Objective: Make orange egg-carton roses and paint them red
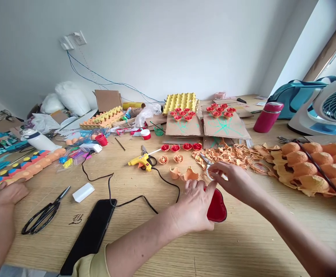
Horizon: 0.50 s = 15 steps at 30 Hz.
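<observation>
My left hand [192,206] is closed around the side of a red, dark-rimmed shallow dish [217,207], covering part of it. Just above the dish, my right hand [228,176] has its fingers bent onto the handles of silver scissors [206,159], whose blades point away on the table. Beyond my left fingertips stand cut orange egg-carton cups [191,174]. Two orange carton roses [178,158] sit behind them, with a row of red roses [176,147] further back.
A yellow glue gun [141,162] trails a black cord. Carton scraps [228,156] and orange egg trays [318,163] lie right. Black scissors [46,213] and a phone [89,234] lie left, near another person's hands [7,194]. Cardboard sheets [182,129] bear red flowers.
</observation>
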Each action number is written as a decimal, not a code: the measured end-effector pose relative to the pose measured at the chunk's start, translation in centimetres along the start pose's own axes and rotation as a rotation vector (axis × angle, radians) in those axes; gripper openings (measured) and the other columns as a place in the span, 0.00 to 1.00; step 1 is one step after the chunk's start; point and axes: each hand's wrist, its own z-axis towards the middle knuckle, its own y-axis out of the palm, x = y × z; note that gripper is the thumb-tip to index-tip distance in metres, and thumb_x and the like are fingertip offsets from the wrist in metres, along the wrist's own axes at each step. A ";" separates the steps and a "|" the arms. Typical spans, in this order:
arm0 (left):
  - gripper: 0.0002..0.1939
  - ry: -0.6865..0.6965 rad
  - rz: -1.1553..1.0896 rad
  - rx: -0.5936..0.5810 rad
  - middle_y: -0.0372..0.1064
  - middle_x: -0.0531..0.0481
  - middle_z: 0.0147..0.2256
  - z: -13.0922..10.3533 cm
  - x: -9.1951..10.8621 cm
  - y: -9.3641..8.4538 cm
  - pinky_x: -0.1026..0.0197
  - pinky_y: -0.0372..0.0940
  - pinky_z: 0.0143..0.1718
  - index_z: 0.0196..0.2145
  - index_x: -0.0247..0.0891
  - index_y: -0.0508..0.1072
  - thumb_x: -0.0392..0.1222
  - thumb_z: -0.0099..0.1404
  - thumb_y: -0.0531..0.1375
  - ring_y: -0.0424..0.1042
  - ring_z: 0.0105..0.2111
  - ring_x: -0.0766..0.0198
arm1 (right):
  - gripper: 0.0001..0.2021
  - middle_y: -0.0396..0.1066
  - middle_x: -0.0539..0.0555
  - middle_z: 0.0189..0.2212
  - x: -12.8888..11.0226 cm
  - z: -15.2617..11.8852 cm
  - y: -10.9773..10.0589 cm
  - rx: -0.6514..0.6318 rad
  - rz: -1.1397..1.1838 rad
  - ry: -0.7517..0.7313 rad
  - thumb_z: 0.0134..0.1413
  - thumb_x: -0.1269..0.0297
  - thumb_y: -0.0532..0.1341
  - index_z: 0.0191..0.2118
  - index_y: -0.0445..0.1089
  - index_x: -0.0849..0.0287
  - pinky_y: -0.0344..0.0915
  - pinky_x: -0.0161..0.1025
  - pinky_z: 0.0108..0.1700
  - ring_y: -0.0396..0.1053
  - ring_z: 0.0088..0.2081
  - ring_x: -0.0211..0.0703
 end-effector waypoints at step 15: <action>0.22 -0.396 0.051 0.412 0.68 0.35 0.55 -1.5 -8.3 -1.6 0.36 0.68 0.56 0.55 0.39 0.70 0.33 0.65 0.68 0.70 0.57 0.37 | 0.17 0.74 0.58 0.59 -1.5 8.2 4.0 -0.358 -0.108 0.098 0.70 0.57 0.65 0.59 0.72 0.57 0.76 0.53 0.54 0.76 0.53 0.51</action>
